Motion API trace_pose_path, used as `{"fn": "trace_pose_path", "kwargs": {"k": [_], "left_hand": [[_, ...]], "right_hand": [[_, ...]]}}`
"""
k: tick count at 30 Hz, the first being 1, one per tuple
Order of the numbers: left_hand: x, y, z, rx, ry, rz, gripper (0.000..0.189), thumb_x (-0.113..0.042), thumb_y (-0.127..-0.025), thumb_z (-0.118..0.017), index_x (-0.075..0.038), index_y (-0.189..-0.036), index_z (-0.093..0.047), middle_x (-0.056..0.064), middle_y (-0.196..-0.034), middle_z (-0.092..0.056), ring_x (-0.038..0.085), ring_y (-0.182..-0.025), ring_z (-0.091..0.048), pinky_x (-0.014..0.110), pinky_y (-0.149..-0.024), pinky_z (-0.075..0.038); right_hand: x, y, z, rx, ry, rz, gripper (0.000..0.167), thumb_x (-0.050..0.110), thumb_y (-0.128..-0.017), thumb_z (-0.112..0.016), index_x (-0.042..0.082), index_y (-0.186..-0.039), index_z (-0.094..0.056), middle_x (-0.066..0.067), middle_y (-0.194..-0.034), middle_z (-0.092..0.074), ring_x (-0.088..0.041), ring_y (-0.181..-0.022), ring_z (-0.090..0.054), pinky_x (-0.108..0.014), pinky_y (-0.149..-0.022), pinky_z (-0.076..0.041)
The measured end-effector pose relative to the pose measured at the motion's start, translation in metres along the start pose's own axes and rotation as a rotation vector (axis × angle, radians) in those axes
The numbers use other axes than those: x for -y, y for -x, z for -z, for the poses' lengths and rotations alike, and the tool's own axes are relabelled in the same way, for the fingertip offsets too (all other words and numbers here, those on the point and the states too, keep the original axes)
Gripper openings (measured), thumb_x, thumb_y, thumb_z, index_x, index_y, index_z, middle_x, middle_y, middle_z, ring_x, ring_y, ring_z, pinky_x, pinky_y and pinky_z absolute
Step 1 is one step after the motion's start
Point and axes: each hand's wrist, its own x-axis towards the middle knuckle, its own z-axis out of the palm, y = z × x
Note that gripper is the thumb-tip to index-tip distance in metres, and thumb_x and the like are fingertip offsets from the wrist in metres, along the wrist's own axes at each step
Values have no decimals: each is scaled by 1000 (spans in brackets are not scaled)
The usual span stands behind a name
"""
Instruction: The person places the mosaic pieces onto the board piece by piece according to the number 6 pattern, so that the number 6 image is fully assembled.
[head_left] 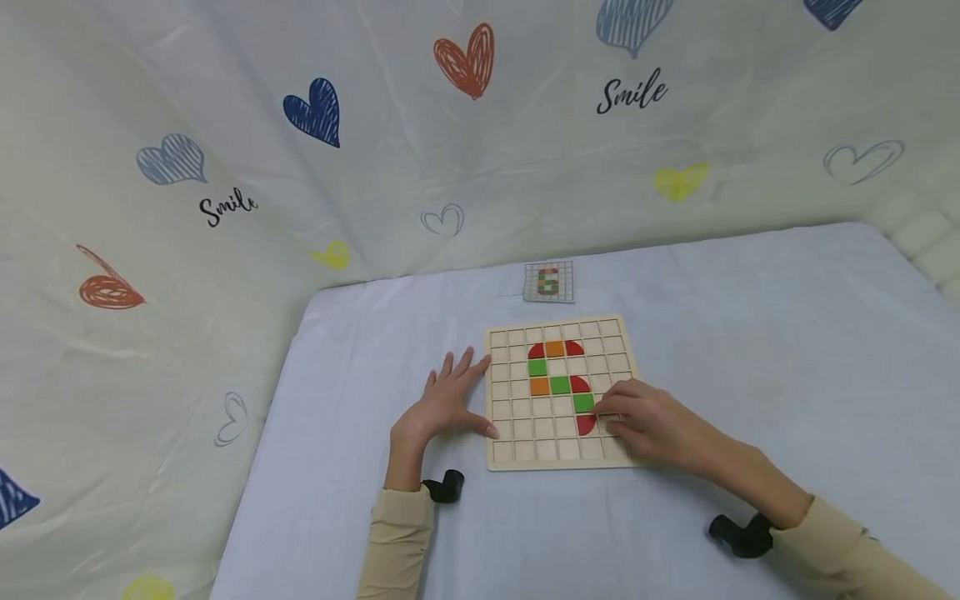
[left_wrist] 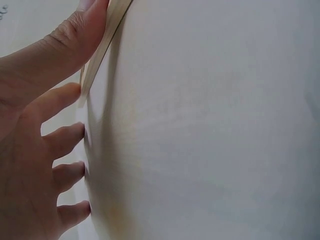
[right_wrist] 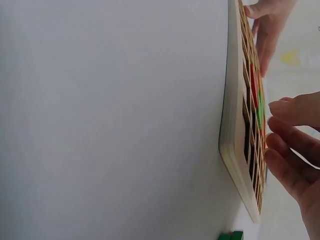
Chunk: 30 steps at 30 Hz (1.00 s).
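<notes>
A wooden grid board (head_left: 522,429) lies on the table, with red, orange and green pieces set in its cells. My left hand (head_left: 438,404) rests at its left edge with the fingers spread; in the left wrist view the thumb (left_wrist: 67,42) touches the board's rim. Over the right side of the board is my right hand (head_left: 656,425), its fingertips beside a green square (head_left: 583,403) and a red rounded piece (head_left: 586,425). In the right wrist view the thumb (right_wrist: 297,109) and bent fingers are slightly apart, and no piece shows between them.
A small card (head_left: 548,284) printed with a coloured grid pattern lies behind the board. White cloth (head_left: 750,333) covers the table, and a patterned curtain (head_left: 525,150) hangs behind. Green blocks (right_wrist: 231,235) show at the bottom of the right wrist view.
</notes>
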Motion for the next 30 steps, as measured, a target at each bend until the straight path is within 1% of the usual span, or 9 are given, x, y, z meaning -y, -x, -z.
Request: {"fn": "trace_pose_path", "kwargs": {"k": [3,9,13,16,21,24,30], "left_hand": [[0,0,1,2,-2,4,117,-38,-71,-95,-26,-165,-26,3,-174,-5,33,-160,9,59,-128,2],[1,-1,2,11,10,3,117,-37,-71,-95,-26,-165,-26,4,-174,-5,33,-160,9,59,-128,2],[1,-1,1,11,10,4,117,-37,-71,-95,-27,-165,-26,3,-175,-5,32,-161,10,57,-129,3],[1,-1,0,9,5,4,117,-38,-71,-95,-27,-165,-26,2,-175,-5,31,-161,10,57,-129,3],[1,-2,0,12,2,4,118,-38,-71,-95,-28,-165,-25,2,-174,-4,31,-160,11,57,-129,4],[0,-1,1,11,3,2,118,-37,-71,-95,-27,-165,-25,3,-174,-4,32,-160,10,58,-129,3],[-1,-1,1,5,-7,-2,117,-37,-71,-95,-25,-165,-26,4,-174,-5,34,-160,9,60,-128,1]], "right_hand": [[-1,4,8,13,1,-33,33,-6,-77,-84,12,-104,-79,5,-104,-70,-12,-93,-64,-27,-76,-60],[-7,15,19,-18,42,-24,36,-5,-73,-87,13,-104,-78,6,-103,-71,-12,-93,-64,-27,-75,-60],[-12,23,26,-19,55,-70,37,-4,-73,-87,15,-103,-78,6,-103,-71,-9,-85,-58,-21,-65,-53],[-16,29,30,-26,72,-94,37,-4,-72,-87,14,-103,-78,5,-101,-70,-8,-80,-52,-20,-61,-49],[-22,38,35,-45,141,-95,39,-3,-68,-90,15,-101,-79,7,-100,-70,-9,-85,-58,-24,-69,-57],[-25,44,37,-53,174,-95,41,0,-65,-92,16,-100,-79,8,-100,-71,-10,-89,-62,-24,-73,-58],[-32,55,40,-83,176,-70,44,2,-61,-95,17,-99,-78,10,-97,-70,-10,-86,-62,-8,-77,-48]]}}
